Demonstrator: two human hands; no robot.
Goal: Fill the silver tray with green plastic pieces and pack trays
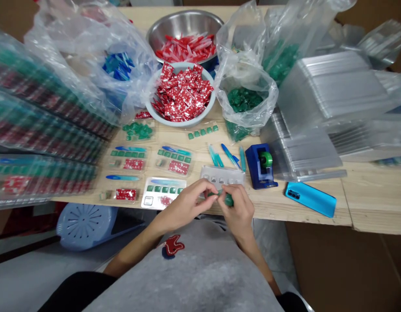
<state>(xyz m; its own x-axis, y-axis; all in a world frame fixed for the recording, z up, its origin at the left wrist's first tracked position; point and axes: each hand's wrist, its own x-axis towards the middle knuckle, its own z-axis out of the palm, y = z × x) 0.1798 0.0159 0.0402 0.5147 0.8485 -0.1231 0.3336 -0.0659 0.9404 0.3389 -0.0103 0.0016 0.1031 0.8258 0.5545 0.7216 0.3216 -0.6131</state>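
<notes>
My left hand [190, 201] pinches near the edge of the table, its fingertips meeting those of my right hand [237, 208]. Small green pieces [228, 199] show in the curled fingers of my right hand, and a bit of green sits between the fingertips of both hands. Just beyond them lies a clear plastic tray [231, 175] with moulded hollows. Left of my left hand is a white-backed tray [145, 200] holding a blue pen-like stick, a row of green squares and a red packet. Farther left are more filled clear trays [187, 158].
Bowls of red packets [184, 97] and red sticks [187, 47] stand behind, beside bags of green pieces [244, 99] and blue pieces [118, 66]. To the right are a blue tape dispenser [257, 171], a blue phone [311, 199] and stacked clear trays [343, 86]. Filled trays are piled left.
</notes>
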